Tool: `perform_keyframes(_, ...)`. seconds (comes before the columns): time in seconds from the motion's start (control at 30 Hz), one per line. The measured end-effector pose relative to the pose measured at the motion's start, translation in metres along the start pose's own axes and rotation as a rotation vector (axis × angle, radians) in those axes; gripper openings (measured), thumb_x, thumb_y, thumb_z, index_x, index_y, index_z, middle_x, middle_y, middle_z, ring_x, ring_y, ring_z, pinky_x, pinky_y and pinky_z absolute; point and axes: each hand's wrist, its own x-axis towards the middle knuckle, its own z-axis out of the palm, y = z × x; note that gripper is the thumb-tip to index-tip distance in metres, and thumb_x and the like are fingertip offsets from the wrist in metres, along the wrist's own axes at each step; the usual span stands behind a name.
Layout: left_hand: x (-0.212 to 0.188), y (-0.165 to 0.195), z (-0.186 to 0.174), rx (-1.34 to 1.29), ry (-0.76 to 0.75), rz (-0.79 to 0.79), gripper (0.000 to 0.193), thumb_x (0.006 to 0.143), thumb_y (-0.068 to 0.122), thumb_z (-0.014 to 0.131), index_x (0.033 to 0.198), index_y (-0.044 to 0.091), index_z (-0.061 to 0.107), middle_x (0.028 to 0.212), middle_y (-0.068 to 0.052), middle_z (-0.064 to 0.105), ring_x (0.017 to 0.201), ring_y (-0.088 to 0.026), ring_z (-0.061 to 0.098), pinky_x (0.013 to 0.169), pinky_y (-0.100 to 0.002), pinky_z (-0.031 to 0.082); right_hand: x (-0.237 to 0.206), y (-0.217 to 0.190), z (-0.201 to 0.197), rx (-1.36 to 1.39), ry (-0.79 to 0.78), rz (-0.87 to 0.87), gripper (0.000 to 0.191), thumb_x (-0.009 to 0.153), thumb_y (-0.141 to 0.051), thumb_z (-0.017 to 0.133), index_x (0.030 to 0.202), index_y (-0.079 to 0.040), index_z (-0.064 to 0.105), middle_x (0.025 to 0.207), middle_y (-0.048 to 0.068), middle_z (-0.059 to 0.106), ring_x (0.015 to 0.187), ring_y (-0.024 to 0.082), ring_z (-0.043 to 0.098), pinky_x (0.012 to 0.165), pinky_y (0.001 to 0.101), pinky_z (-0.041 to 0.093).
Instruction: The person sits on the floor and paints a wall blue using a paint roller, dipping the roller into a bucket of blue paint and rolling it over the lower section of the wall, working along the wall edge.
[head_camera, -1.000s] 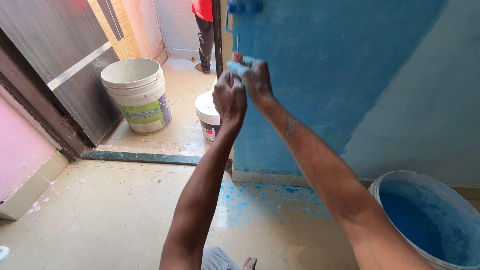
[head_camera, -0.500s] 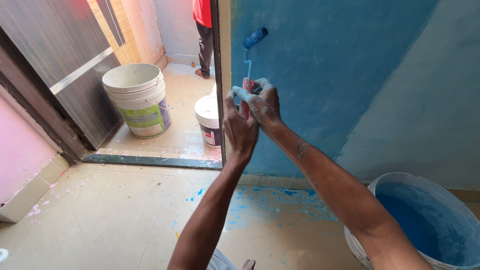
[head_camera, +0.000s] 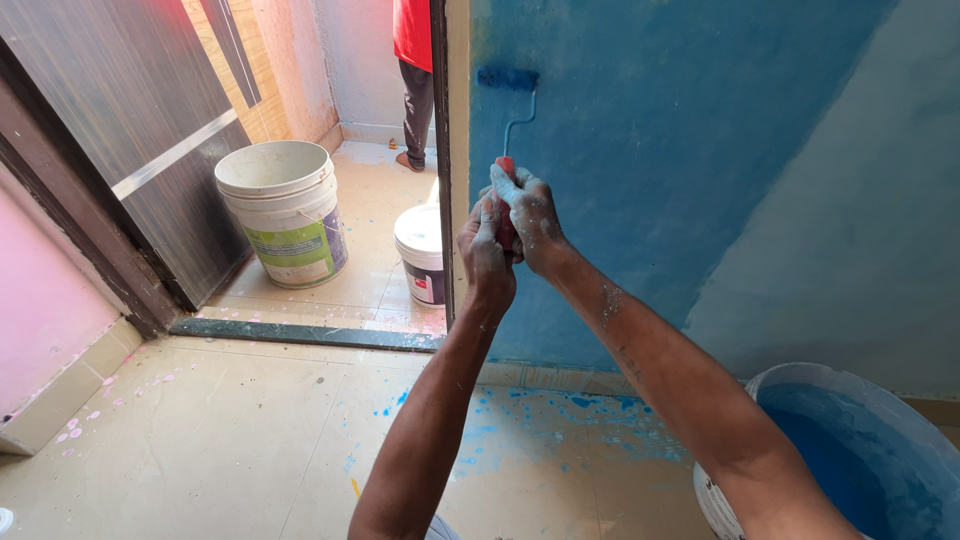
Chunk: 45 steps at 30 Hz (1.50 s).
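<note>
While gripped, roller (head_camera: 507, 78) touches wall (head_camera: 650, 150)

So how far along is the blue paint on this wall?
Done: the upper left of the wall is deep blue. In hand: both hands, left hand and right hand, hold the roller against the strip by the door frame. Left: the lower right stays pale, and blue paint sits in the bucket.
</note>
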Motion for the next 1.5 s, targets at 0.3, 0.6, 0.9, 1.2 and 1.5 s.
perform_keyframes(0.3,-0.004,0.008,-0.003,0.695,-0.006,0.478,0.035,0.105,0.016,0.046,0.128,-0.006,0.061,0.1,-0.015,0.073,0.09,-0.02,0.07,0.079,-0.034,0.056,0.013,0.013,0.003,-0.044,0.081,0.062,0.02,0.102,-0.025,0.063,0.1,-0.005,0.065,0.081,-0.004,0.063,0.069,0.006,0.059,0.066,0.0233,0.053)
perform_keyframes(0.6,0.024,0.009,0.013,0.783,0.071,0.458,0.04,0.105,0.018,0.047,0.133,-0.006,0.061,0.107,-0.024,0.074,0.098,-0.026,0.073,0.088,-0.039,0.055,0.046,0.011,0.001,0.135,0.028,-0.034,0.026,0.105,-0.028,0.061,0.096,-0.004,0.062,0.081,0.003,0.061,0.067,0.011,0.057,0.064,0.0274,0.049)
perform_keyframes(0.9,0.039,0.009,0.019,0.616,0.023,0.449,0.039,0.109,0.018,0.045,0.134,-0.008,0.061,0.104,-0.023,0.076,0.094,-0.023,0.069,0.084,-0.038,0.056,0.065,0.0,0.001,0.06,0.006,-0.081,0.016,0.101,-0.021,0.063,0.093,-0.008,0.063,0.08,-0.001,0.059,0.067,0.008,0.055,0.063,0.0248,0.048)
perform_keyframes(1.2,0.011,0.0,0.005,0.678,0.042,0.45,0.041,0.109,0.022,0.046,0.136,-0.006,0.059,0.111,-0.021,0.074,0.101,-0.021,0.072,0.088,-0.036,0.057,0.032,0.017,0.005,0.049,0.098,0.082,0.015,0.097,-0.021,0.063,0.089,-0.009,0.064,0.072,0.0,0.062,0.059,0.009,0.056,0.057,0.0248,0.047)
perform_keyframes(1.5,0.076,0.025,0.039,0.556,0.026,0.484,0.039,0.109,0.023,0.048,0.13,-0.006,0.063,0.101,-0.022,0.077,0.092,-0.021,0.071,0.083,-0.036,0.058,0.089,-0.045,0.014,-0.035,0.072,-0.079,0.021,0.097,-0.025,0.065,0.086,-0.007,0.066,0.073,0.001,0.062,0.06,0.01,0.056,0.059,0.0257,0.048)
